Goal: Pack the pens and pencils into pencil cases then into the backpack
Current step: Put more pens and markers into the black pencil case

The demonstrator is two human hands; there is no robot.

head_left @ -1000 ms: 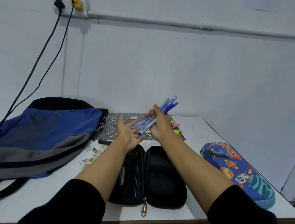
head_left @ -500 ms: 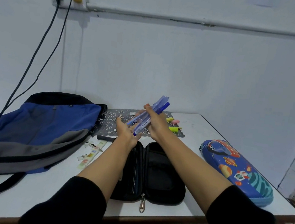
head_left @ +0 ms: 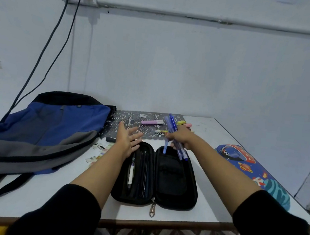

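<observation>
1. Blue and grey backpack (head_left: pixel 38 133), flat along the left edge of the table (head_left: pixel 213 209), parked as the last stop for filled cases.
2. Left hand (head_left: pixel 127 141), fingers spread wide, holding nothing, hovering over the far end of the case's left half, likely ready to steady it.
3. Black pencil case (head_left: pixel 156 175), unzipped flat at the near edge; a few pens in its left half.
4. Highlighters (head_left: pixel 151 121), loose on a patterned mat (head_left: pixel 129 118) at the far edge, not yet packed.
5. Right hand (head_left: pixel 181 137), curled round a bundle of blue pens (head_left: pixel 171 124), tips angled down into the case's right half for dropping in.
6. Space-print pencil case (head_left: pixel 250 170), zipped, along the right edge.
</observation>
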